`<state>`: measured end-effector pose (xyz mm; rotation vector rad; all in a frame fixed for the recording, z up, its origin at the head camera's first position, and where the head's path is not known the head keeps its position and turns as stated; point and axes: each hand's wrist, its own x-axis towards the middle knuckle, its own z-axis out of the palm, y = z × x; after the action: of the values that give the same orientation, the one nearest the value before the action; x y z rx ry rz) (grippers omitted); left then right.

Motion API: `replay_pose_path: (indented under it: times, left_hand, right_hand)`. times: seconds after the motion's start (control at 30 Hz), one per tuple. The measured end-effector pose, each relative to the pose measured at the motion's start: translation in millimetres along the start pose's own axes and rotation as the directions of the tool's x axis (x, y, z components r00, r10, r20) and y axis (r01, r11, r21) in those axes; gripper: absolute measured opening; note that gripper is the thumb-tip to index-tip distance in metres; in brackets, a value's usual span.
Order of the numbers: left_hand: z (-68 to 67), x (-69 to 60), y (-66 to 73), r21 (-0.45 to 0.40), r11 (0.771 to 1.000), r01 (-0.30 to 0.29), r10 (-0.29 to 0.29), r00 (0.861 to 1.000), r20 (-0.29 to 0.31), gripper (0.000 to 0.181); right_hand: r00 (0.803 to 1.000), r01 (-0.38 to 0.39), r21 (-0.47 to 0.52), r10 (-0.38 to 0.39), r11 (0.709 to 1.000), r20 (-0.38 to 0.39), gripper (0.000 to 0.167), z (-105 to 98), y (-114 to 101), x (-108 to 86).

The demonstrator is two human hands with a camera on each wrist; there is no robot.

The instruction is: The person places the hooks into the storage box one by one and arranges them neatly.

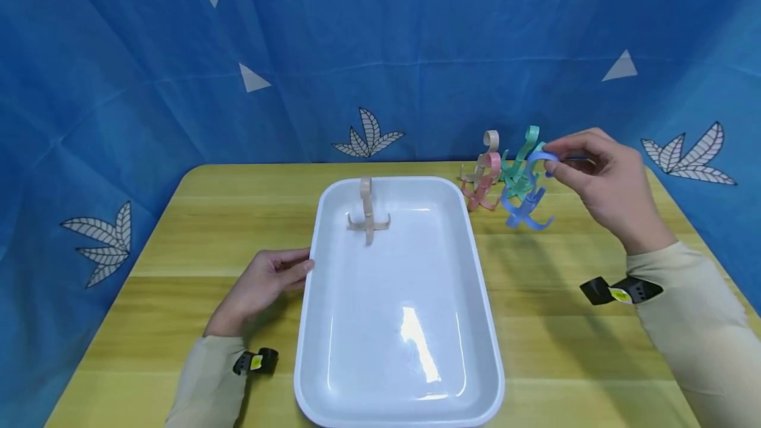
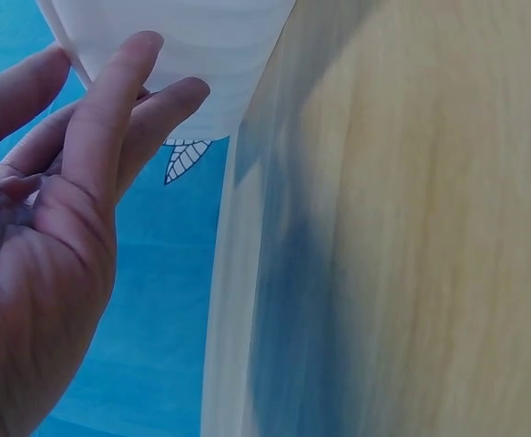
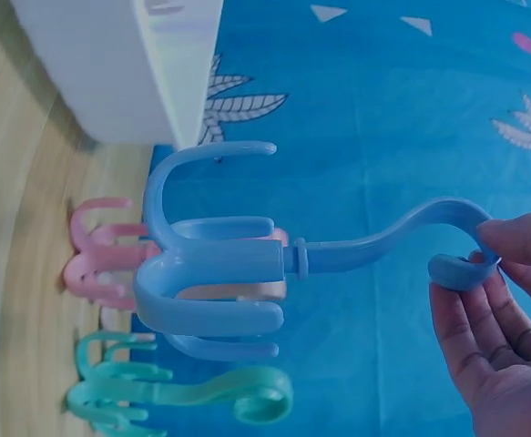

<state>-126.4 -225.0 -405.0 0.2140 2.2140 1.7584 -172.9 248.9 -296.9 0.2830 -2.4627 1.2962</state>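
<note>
My right hand (image 1: 606, 183) pinches the curled top of a blue multi-prong hanging hook (image 1: 526, 207) between thumb and fingers. The hook is held up beside the white tray's far right corner, its prongs downward. My left hand (image 1: 258, 286) is at the left side of the white tray (image 1: 302, 342), thumb at the rim and fingers against the outer wall below it, as the left wrist view shows. Inside the tray, near its far end, a beige hook (image 1: 368, 216) stands on its prongs. Behind the blue hook stand green hooks (image 1: 528, 144), partly hidden.
Right of the tray's far corner, a pink hook (image 1: 484, 183) and a beige hook (image 1: 490, 141) stand close together near the back edge of the wooden table (image 1: 238, 216). A blue patterned cloth (image 1: 416, 38) hangs behind the table.
</note>
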Motion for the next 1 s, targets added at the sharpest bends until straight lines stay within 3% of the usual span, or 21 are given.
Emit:
replay_pose_path:
  times: [0.37,1.0]
  left_hand:
    - [1.9,2.3,1.0,-0.004,1.0,0.022,-0.022,1.0,0.0,0.046]
    - [-1.8,1.5,2.7,0.003,0.999,0.035,-0.035,0.999,-0.005,0.05]
  right_hand:
    - [0.995,0.092,-0.061,-0.09,0.994,0.037,0.022,-6.7,-26.1,-4.3]
    - [0.96,0.223,0.033,-0.225,0.974,0.164,0.02,16.3,-55.2,9.9]
